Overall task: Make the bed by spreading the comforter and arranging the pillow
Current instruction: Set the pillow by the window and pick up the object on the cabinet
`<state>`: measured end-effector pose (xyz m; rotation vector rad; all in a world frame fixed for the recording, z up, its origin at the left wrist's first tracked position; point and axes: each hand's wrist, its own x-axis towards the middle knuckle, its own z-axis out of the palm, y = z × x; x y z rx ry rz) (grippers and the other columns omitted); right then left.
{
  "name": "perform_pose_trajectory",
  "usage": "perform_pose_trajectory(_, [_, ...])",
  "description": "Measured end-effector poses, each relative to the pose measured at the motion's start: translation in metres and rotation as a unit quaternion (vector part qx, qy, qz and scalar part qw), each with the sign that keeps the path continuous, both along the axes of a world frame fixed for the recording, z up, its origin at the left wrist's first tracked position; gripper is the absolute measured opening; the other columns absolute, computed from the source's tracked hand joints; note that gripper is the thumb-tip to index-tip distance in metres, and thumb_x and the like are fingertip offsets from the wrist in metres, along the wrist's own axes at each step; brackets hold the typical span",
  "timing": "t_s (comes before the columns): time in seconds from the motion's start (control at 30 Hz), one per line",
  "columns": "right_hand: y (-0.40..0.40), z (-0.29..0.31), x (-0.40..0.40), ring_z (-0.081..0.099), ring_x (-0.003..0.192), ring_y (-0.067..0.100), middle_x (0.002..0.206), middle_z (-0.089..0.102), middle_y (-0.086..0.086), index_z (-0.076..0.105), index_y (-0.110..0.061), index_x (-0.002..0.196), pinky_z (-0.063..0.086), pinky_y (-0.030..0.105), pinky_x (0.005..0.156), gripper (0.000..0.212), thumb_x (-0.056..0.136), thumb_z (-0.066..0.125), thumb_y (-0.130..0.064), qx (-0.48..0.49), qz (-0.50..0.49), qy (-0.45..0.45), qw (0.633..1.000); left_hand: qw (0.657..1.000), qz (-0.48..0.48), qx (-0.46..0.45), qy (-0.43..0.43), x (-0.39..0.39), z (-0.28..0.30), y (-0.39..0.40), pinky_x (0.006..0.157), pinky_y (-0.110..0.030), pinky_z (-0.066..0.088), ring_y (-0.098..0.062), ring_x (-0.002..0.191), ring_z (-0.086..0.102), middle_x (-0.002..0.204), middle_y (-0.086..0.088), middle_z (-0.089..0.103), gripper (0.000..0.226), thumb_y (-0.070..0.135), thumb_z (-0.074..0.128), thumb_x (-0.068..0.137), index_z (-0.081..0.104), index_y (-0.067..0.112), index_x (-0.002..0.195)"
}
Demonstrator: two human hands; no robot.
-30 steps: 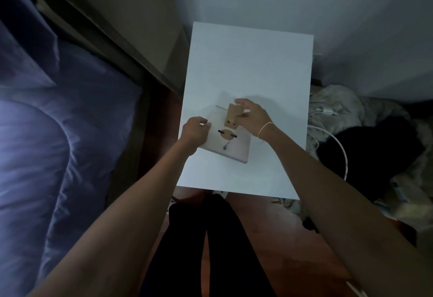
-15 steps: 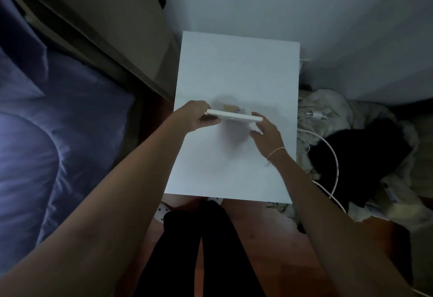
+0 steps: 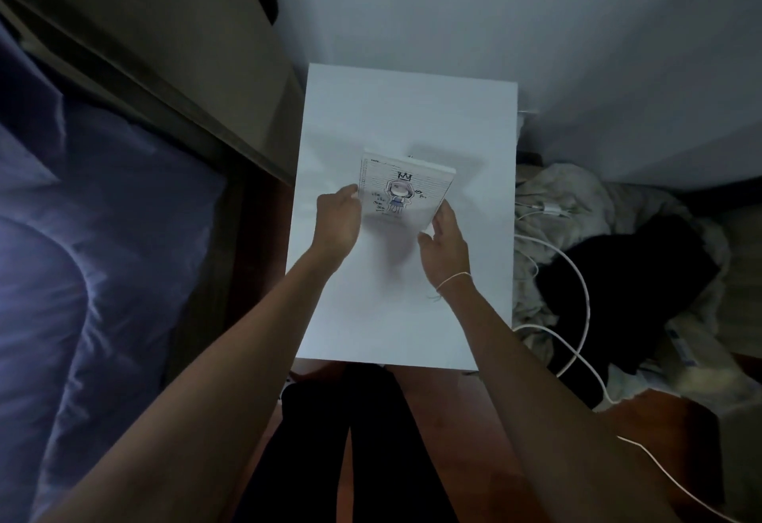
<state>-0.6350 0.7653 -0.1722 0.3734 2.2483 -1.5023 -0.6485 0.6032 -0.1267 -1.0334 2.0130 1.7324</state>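
A blue comforter (image 3: 90, 258) lies rumpled on the bed at the left, with a blue pillow (image 3: 24, 118) at its far end. Over the white bedside table (image 3: 396, 316) I hold a small white picture frame (image 3: 406, 192) showing a cartoon figure with a crown. My left hand (image 3: 336, 217) grips the frame's left edge. My right hand (image 3: 447, 240) holds its lower right corner, fingers around the edge. The frame stands tilted upright, its face toward me.
A brown headboard (image 3: 156, 52) runs diagonally between bed and table. Right of the table lies a heap of pale and black clothes (image 3: 626, 275) with a white charging cable (image 3: 577, 275). My black-trousered legs (image 3: 350, 448) stand on the wooden floor.
The frame lay face down with its stand showing; both hands lifted it edge-on and turned it over, so its picture side now faces me. The camera view shifted slightly.
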Motion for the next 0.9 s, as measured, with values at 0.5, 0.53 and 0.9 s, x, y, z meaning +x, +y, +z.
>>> perform_pose_trajectory(0.5, [-0.028,-0.004,-0.102,0.055,0.120,0.026,0.135,0.057,0.008,0.029,-0.019,0.147,0.039,0.012,0.084,0.070,0.082,0.050,-0.003,0.051,0.002,0.033,0.998,0.986,-0.145,-0.066,0.048,-0.062,-0.008,-0.005,0.088,-0.031,0.043,-0.026,0.126,0.045,0.140,-0.006,0.046,0.068,-0.005,0.046,0.078,0.035,0.021,0.140])
perform_pose_trajectory(0.53, [-0.029,-0.004,-0.111,0.055,0.120,0.025,0.135,0.056,0.008,0.029,-0.019,0.147,0.038,0.010,0.082,0.070,0.082,0.050,-0.003,0.049,0.000,0.036,0.998,0.986,-0.148,-0.061,0.045,-0.070,-0.009,-0.008,0.090,-0.034,0.045,-0.027,0.126,0.045,0.140,-0.006,0.046,0.069,-0.002,0.047,0.076,0.034,0.021,0.140])
perform_pose_trajectory(0.9, [-0.035,-0.005,-0.147,0.052,0.121,0.025,0.145,0.047,0.007,0.017,-0.023,0.152,0.036,0.013,0.085,0.078,0.083,0.046,-0.001,0.076,0.023,0.052,0.995,0.980,-0.176,-0.085,0.040,-0.115,-0.013,-0.021,0.088,-0.029,0.042,-0.028,0.129,0.043,0.146,-0.006,0.041,0.069,-0.002,0.046,0.084,0.024,0.019,0.146])
